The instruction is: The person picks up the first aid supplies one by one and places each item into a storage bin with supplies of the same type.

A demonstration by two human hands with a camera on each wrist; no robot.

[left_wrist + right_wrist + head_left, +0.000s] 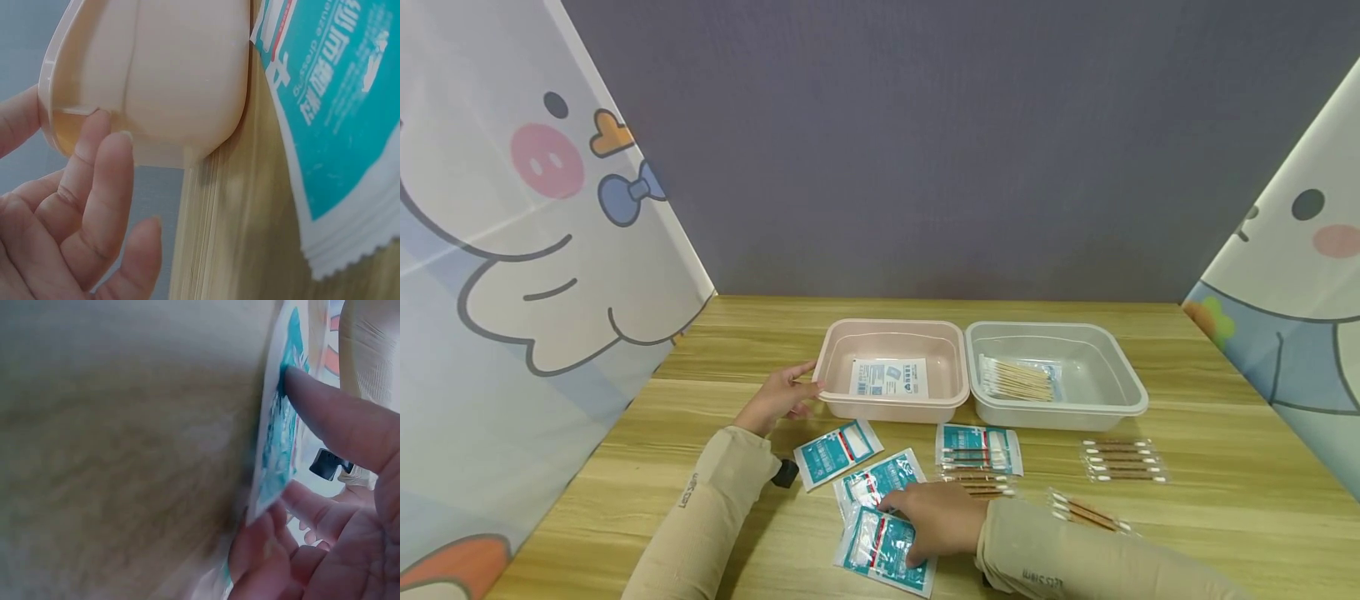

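My left hand (pixel 780 396) holds the left rim of a pink tray (pixel 891 407); the left wrist view shows its fingers (pixel 100 169) at the rim and under it. A white packet with blue print (pixel 890 377) lies inside. My right hand (pixel 946 518) pinches the nearest teal-and-white gauze packet (pixel 880 550). In the right wrist view, the thumb (pixel 337 419) presses on the packet's face (pixel 278 437) and other fingers are at its edge. Two more gauze packets (pixel 838 454) (pixel 880 481) lie between this one and the pink tray.
Right of the pink tray, touching it, a pale grey-green tray (pixel 1097 375) holds wooden cotton swabs (pixel 1018 381). In front lie another gauze packet (pixel 1009 450) partly under brown swabs (pixel 973 481), and two more brown swab packs (pixel 1123 461) (pixel 1090 513). A dark wall (pixel 925 167) rises behind.
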